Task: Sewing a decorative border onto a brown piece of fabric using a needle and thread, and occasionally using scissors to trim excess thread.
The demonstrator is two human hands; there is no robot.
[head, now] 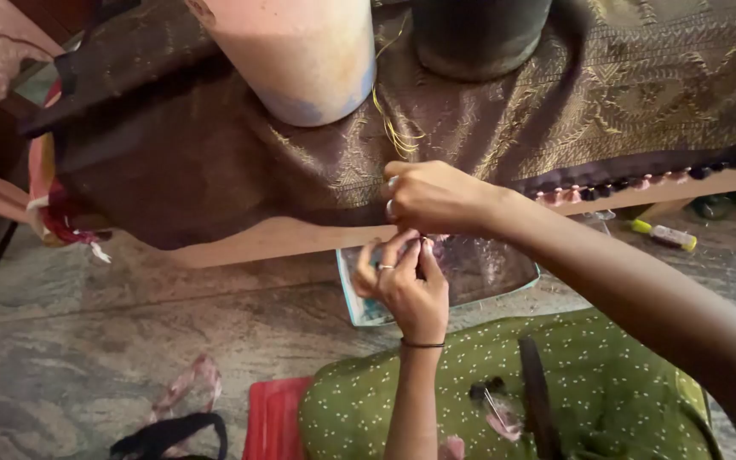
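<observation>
Brown gold-patterned fabric (215, 162) draped over the worktop (300, 234), pinned by a pale cylinder (300, 60) and a dark one (479, 34), likely so the tasselled edge (632, 183) hangs free. Right hand (436, 198) and left hand (406, 290) both pinched together at that near edge on something small; can't tell what.

Home: stone floor (112, 341), draped sari cloth (555, 111)
</observation>
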